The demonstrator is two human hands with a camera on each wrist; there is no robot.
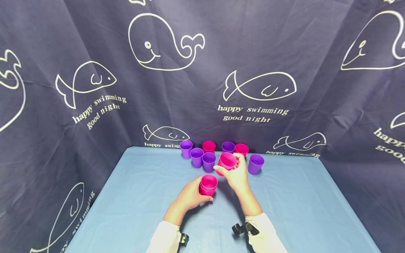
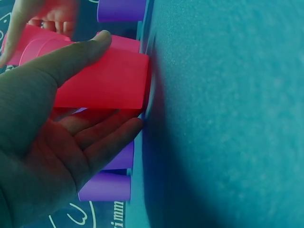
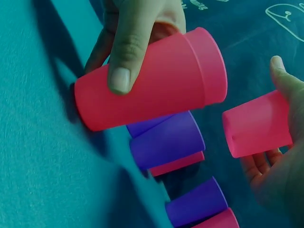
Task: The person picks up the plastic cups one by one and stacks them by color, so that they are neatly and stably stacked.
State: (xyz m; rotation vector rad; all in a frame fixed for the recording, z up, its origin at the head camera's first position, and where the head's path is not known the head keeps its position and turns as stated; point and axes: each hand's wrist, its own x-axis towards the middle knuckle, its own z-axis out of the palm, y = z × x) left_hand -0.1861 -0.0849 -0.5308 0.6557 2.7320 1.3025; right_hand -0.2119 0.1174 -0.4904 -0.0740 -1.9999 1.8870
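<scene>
My left hand (image 1: 189, 196) grips a small stack of pink cups (image 1: 207, 191), one nested in another so that a second rim shows. In the left wrist view, the base of that stack is close over the blue table, with the thumb on one side and fingers on the other. My right hand (image 1: 238, 175) holds a single pink cup (image 3: 259, 126) between thumb and fingers, raised off the table. That cup is tilted, its mouth toward the head camera, farther back and to the right of the stack.
Behind the hands stand several purple cups (image 1: 209, 162), along with a pink cup (image 1: 209, 146) at the back and another pink cup (image 1: 242, 149) farther right. One purple cup (image 1: 255, 164) stands right of my right hand. A dark printed curtain (image 1: 202, 91) encloses the blue table (image 1: 133, 203).
</scene>
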